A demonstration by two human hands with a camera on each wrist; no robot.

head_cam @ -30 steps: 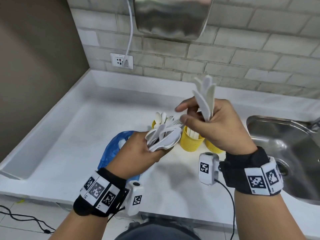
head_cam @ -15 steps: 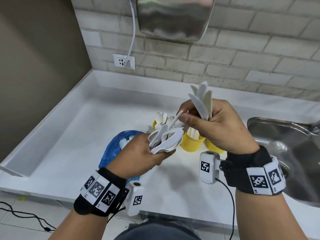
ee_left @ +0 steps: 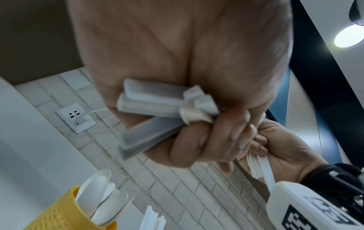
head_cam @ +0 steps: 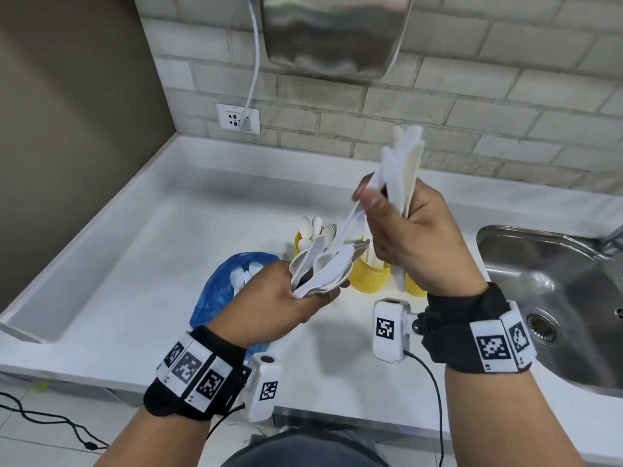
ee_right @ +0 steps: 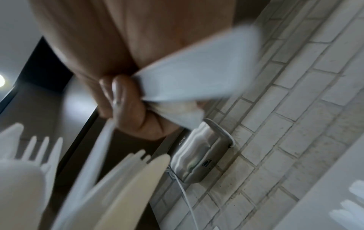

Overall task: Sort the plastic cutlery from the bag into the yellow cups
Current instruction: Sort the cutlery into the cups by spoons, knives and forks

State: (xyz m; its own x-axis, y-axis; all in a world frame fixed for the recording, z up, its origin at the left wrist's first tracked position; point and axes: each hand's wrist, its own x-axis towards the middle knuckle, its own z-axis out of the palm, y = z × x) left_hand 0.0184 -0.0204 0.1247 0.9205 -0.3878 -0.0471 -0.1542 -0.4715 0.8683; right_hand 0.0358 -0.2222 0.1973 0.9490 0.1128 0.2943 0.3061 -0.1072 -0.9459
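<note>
My left hand (head_cam: pixel 296 294) grips a fanned bunch of white plastic cutlery (head_cam: pixel 323 267) just in front of the yellow cups; in the left wrist view its curled fingers (ee_left: pixel 199 140) wrap the handles (ee_left: pixel 153 107). My right hand (head_cam: pixel 374 197) is higher and to the right. It holds an upright bundle of white knives (head_cam: pixel 403 163) and pinches one thin piece (head_cam: pixel 350 220) that still reaches into the left bunch. One yellow cup (head_cam: pixel 369 279) stands under the hands. Another yellow cup (head_cam: pixel 298 239) behind it holds spoons. A third (head_cam: pixel 414 287) is mostly hidden. The blue bag (head_cam: pixel 222 288) lies left of the cups.
A steel sink (head_cam: pixel 556 298) is sunk into the white counter (head_cam: pixel 135 281) at the right. A metal hand dryer (head_cam: pixel 337 28) hangs on the brick wall above, its cable running to a socket (head_cam: pixel 237 119). The counter has a raised rim at left and back.
My right hand has risen with its knife bundle, drawing the pinched piece up and out of the left bunch. The left hand has stayed about where it was.
</note>
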